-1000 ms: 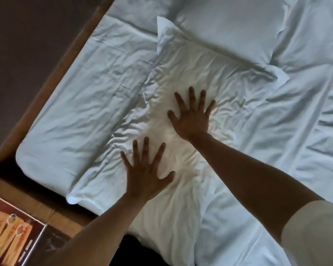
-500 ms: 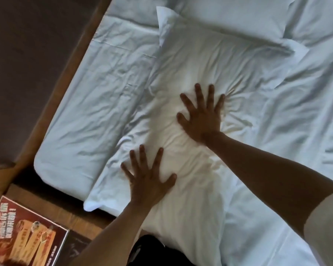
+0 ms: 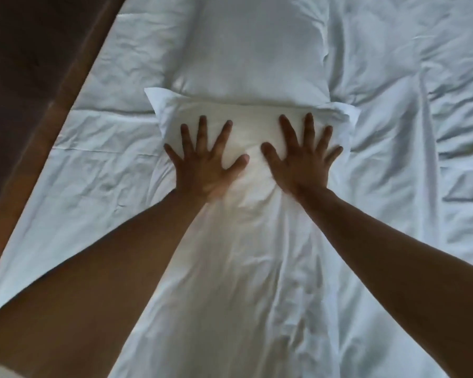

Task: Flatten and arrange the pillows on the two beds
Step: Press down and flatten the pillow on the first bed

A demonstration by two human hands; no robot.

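Observation:
A long white pillow [image 3: 246, 268] lies lengthwise down the middle of the bed, creased along its near half. My left hand [image 3: 205, 165] and my right hand [image 3: 301, 162] both press flat on its far end, fingers spread, side by side and a little apart. Neither hand grips the fabric. A second white pillow [image 3: 251, 50] lies just beyond, touching the far end of the first, smooth and plump.
The white sheet [image 3: 99, 159] of the bed is wrinkled on both sides of the pillows. A rumpled white duvet [image 3: 453, 132] lies at the right. A brown wooden bed frame [image 3: 52, 110] runs diagonally along the left edge, with dark floor beyond.
Both hands slid forward along the pillow to its far end and now lie level with each other. The view swung right, so the floor and the printed card left the frame.

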